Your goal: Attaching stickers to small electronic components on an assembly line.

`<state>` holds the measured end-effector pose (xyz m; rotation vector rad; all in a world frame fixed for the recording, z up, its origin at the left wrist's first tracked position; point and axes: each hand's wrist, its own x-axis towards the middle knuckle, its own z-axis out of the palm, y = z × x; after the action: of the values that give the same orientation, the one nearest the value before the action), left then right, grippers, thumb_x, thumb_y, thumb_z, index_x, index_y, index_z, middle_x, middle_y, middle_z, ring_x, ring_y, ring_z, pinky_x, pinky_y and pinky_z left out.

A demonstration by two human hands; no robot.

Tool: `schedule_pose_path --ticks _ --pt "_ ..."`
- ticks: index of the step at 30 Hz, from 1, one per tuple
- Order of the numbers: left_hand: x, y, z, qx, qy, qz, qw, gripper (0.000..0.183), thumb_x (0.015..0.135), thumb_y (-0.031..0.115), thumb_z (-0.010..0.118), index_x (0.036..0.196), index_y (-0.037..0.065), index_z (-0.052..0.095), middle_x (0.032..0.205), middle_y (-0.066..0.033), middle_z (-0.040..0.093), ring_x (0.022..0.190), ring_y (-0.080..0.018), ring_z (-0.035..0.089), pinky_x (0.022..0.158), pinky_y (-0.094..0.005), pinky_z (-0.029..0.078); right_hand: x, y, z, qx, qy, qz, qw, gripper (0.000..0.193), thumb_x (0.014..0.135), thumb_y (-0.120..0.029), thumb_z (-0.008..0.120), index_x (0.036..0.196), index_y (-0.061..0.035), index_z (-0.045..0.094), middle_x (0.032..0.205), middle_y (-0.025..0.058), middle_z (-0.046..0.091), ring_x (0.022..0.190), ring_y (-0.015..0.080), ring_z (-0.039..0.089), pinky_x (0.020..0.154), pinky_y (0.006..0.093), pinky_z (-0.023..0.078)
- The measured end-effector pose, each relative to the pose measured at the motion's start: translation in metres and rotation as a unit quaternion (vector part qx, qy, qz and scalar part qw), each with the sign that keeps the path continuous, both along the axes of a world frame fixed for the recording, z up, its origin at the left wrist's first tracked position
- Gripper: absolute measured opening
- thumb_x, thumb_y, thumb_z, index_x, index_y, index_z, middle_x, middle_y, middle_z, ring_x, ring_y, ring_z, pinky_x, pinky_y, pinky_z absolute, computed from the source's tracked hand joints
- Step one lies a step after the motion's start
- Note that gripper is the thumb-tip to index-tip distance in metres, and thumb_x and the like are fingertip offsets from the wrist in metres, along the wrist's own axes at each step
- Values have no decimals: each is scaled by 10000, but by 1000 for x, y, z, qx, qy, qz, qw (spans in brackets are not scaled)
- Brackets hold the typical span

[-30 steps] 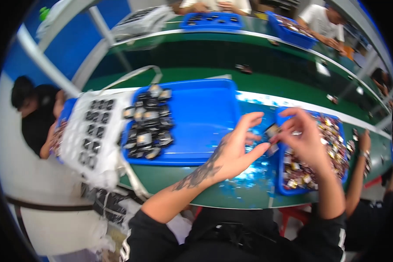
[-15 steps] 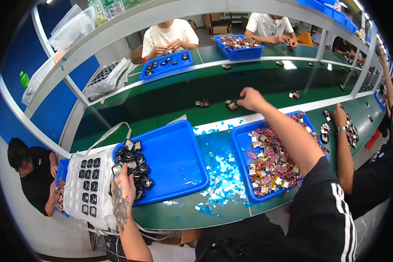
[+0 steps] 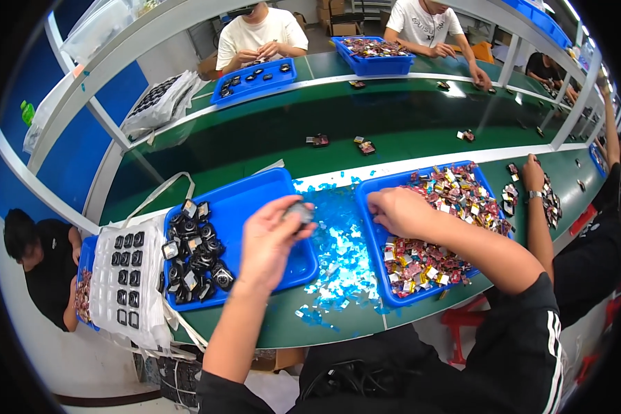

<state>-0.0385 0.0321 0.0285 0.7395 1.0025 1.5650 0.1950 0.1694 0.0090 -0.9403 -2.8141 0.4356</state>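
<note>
My left hand (image 3: 265, 238) is raised over the right side of a blue tray (image 3: 259, 200), its fingers closed on a small black camera-like housing (image 3: 298, 212). Several more black housings (image 3: 199, 252) are heaped at that tray's left end. My right hand (image 3: 403, 212) hovers at the left rim of a second blue tray (image 3: 371, 252), which is full of small red circuit boards (image 3: 421, 259) with white and yellow parts. Its fingertips are pinched together, and whatever they may hold is hidden.
Blue and white film scraps (image 3: 338, 259) litter the bench between the trays. A white moulded tray (image 3: 107, 303) with black housings stands at the left. Beyond a pale rail, a green conveyor (image 3: 255, 152) carries small assemblies (image 3: 366, 145). Co-workers sit opposite and at both sides.
My left hand has lifted from the heap and moved right, now with a black housing. My right hand has drawn back from the conveyor to the board tray. The view has shifted slightly.
</note>
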Motion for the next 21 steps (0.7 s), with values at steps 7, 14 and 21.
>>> schedule_pose_path --ticks 7,14,21 --pt "17 -5 -21 -33 14 -68 997 239 964 87 546 1178 -2 604 1135 -128 628 894 -151 626 741 -240 512 22 -34 51 -125 226 -76 963 127 785 -21 690 862 -28 589 749 74 627 688 183 634 621 302 502" --pt "40 -14 -22 88 234 -135 959 185 882 91 677 1049 12 696 1091 -64 572 973 -129 573 798 -246 482 5 -82 47 -401 368 -73 836 105 860 -33 692 898 -4 599 788 0 628 713 32 588 649 195 490" --pt "39 -19 -22 81 291 -107 947 143 812 63 735 934 -8 714 996 -87 650 874 -140 612 742 -255 483 -17 -93 35 -224 337 -66 912 101 839 -5 680 886 -9 591 818 51 614 736 139 620 617 254 502"
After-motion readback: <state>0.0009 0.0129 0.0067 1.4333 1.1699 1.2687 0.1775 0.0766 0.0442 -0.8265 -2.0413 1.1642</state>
